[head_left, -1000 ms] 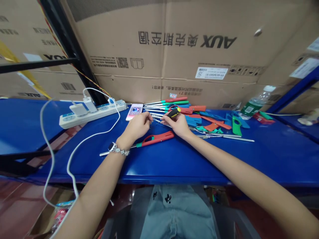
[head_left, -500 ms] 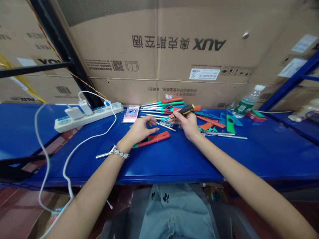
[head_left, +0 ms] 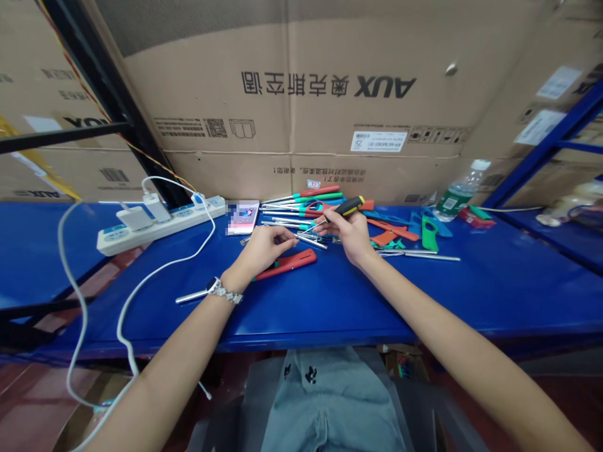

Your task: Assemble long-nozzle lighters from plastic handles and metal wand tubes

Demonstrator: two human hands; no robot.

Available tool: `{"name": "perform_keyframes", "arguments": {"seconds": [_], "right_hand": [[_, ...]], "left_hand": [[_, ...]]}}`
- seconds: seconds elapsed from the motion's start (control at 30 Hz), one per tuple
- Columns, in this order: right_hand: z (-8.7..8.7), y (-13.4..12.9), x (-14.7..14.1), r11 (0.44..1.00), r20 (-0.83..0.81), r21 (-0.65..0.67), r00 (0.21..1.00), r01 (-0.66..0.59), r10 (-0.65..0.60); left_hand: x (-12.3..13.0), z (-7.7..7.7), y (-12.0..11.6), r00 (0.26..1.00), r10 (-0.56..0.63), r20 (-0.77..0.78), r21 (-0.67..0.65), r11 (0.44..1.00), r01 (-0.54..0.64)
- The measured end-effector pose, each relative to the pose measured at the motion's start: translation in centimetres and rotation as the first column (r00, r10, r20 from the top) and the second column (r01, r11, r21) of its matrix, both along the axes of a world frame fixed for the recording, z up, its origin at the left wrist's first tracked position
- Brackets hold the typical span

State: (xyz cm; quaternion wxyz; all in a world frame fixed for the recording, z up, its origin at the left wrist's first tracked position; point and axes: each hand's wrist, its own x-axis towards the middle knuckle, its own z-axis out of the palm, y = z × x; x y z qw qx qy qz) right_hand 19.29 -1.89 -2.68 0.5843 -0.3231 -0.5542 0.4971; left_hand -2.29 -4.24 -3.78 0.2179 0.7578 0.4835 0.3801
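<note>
My right hand [head_left: 349, 231] is closed around a screwdriver [head_left: 351, 206] with a black and yellow handle, its thin shaft pointing down to the left. My left hand [head_left: 266, 248] is closed, thumb and fingertips pinched together close to the screwdriver's tip. Whatever sits in that pinch is too small to make out. Under my left hand lies a red long-nosed lighter [head_left: 299, 260], its metal tube [head_left: 191, 296] showing past my wrist. Loose metal tubes [head_left: 313, 241] lie just beyond my fingertips. Several red and green lighters [head_left: 320, 191] are heaped behind both hands.
A phone [head_left: 242, 218] and a white power strip [head_left: 162, 223] with plugs and cables lie on the left of the blue table [head_left: 301, 307]. Orange, green and blue plastic parts [head_left: 428, 233], a bottle [head_left: 456, 194] and a red box [head_left: 475, 218] are at the right. Cardboard [head_left: 282, 37] stands behind.
My left thumb and fingers have come together into a pinch near the screwdriver's tip. My right hand keeps its hold on the screwdriver. The whole view has shifted slightly.
</note>
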Motion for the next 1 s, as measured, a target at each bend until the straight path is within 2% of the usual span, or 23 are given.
{"name": "perform_keyframes", "arguments": {"seconds": [0.5,0.73,1.0], "right_hand": [[0.1,-0.3,0.0,0.999,0.088,0.051,0.996,0.01,-0.015],[-0.2,-0.1,-0.1,0.999,0.109,0.038,0.994,-0.021,0.016],[0.1,-0.6,-0.6,0.994,0.146,0.101,0.989,-0.033,0.018]], "left_hand": [[0.1,0.2,-0.3,0.997,-0.01,-0.077,0.028,1.0,0.012],[0.3,0.3,-0.5,0.993,-0.006,-0.117,-0.004,1.0,0.006],[1.1,0.5,-0.9,0.975,-0.016,-0.221,0.028,0.999,0.022]]}}
